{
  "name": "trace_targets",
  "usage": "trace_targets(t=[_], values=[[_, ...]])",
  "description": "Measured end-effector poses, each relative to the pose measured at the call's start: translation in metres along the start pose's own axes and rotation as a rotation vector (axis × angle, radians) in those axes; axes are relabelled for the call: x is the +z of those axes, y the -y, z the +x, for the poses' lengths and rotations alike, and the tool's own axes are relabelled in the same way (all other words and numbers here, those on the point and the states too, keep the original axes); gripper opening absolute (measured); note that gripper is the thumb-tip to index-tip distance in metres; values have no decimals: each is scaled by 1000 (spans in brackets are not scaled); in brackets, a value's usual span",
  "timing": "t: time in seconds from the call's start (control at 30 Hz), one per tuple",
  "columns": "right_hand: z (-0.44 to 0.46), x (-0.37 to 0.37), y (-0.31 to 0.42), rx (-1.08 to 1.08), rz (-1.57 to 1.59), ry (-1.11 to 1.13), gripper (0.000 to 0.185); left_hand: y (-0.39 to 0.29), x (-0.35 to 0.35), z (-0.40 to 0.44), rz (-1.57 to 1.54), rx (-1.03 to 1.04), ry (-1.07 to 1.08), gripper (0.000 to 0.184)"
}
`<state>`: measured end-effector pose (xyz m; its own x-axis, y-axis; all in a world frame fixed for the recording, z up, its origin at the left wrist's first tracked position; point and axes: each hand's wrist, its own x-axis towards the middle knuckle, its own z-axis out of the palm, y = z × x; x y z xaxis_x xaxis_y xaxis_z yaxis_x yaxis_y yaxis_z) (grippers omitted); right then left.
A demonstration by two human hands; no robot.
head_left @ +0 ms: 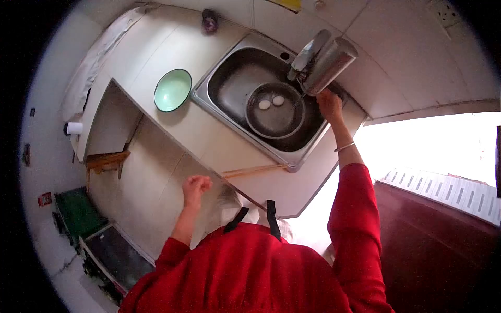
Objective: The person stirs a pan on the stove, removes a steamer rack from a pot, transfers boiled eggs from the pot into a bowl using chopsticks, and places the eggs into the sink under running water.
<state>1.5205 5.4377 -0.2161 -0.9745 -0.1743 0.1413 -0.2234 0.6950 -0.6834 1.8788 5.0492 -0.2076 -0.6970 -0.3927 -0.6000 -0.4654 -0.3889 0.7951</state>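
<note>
My right hand [330, 107] reaches to the far right of the sink, its fingers bent against the lower end of a shiny metal cylinder [334, 65] beside the tap [311, 51]. What those fingers grip is partly hidden. Below, in the steel sink [225, 78], sits a round dark pan [275, 123] with two white eggs [271, 103] in it. My left hand [196, 189] hovers in front of the counter edge, fingers curled in, with nothing visible in it. Nearest to it is a pair of wooden chopsticks [255, 170] lying on the counter.
A pale green bowl [173, 91] with a dark rim stands on the counter left of the sink. Farther back lies a small dark purple object [210, 22]. A wooden stool [107, 160] is under the counter's left part. A dark red surface [433, 240] is at right.
</note>
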Motion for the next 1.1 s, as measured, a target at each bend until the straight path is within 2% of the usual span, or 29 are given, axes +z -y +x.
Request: trace_targets(t=[0.13, 0.23, 0.3, 0.37, 0.4, 0.47, 0.53, 0.6, 0.7, 0.77, 0.97, 1.0, 1.1], values=[[16, 1, 11, -47, -227, 89, 19, 25, 21, -50, -43, -98, 21, 10], [33, 30, -30, -155, -96, 131, 33, 33, 24, -60, -13, -144, 38, 10], [49, 43, -49, -167, 198, 146, 36, 32, 30, -49, -14, -137, 55, 11], [46, 51, -52, -66, 487, 152, 38, 26, 32, -46, -37, -109, 51, 11], [39, 37, -17, 38, 621, 131, 39, 25, 31, -42, -48, -100, 46, 11], [51, 46, -45, -353, -267, 118, 44, 21, 27, -34, -67, -73, 40, 11], [51, 60, -48, -65, 431, 82, 44, 14, 25, -30, -60, -52, 28, 11], [51, 60, -51, 14, 494, 71, 46, 11, 22, -25, -52, -59, 18, 11], [46, 31, -23, -159, -213, 130, 50, 13, 18, -20, -54, -82, 8, 12], [44, 7, 7, -209, -491, 191, 51, 9, 23, -21, -62, -63, 8, 13], [61, 8, -21, -297, -848, 106, 38, 4, 65, -24, 31, 8, 54, 15], [58, 8, -22, -325, -415, -22, 35, 0, 81, -24, 60, 40, 60, 16], [43, -14, 11, -32, -173, 157, 36, -6, 125, -1, 141, 146, 82, 17]])
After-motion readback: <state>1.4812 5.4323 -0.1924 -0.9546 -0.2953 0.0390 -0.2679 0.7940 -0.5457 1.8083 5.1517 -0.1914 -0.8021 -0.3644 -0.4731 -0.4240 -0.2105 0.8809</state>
